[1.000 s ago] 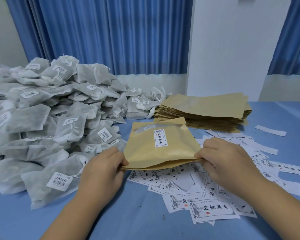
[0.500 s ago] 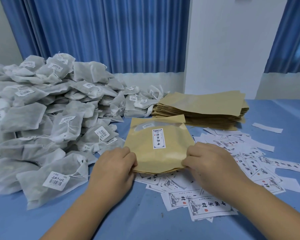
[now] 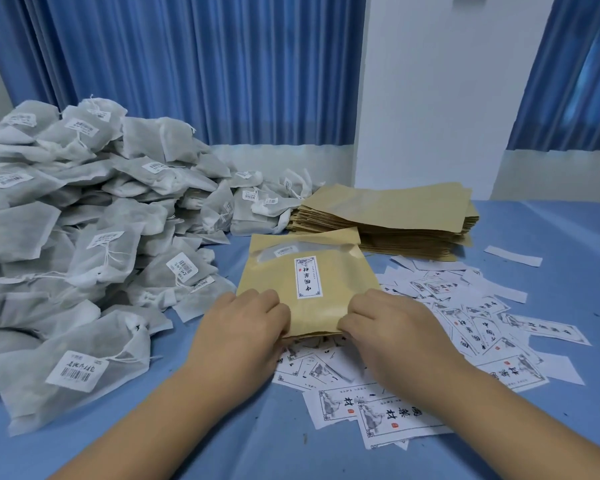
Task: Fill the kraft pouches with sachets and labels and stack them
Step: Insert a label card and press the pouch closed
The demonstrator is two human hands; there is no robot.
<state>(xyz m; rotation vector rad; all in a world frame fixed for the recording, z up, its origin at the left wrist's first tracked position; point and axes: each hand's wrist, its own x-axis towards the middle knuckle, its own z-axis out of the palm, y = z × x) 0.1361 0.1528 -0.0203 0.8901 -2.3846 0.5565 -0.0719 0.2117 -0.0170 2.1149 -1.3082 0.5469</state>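
A kraft pouch with a white printed strip label on its front stands tilted over the blue table in the middle. My left hand pinches its near edge on the left side, and my right hand pinches the same edge on the right. The two hands are close together. A big heap of white sachets with barcode tags fills the left. A stack of flat kraft pouches lies behind the held pouch. Loose printed paper labels are scattered under and right of my hands.
The blue table runs to the right. Blue curtains and a white wall column stand behind it. One single paper strip lies apart at the right.
Both hands have slid inward along the pouch's near edge, toward each other. The pouch has tipped up more and its near edge has narrowed between them.
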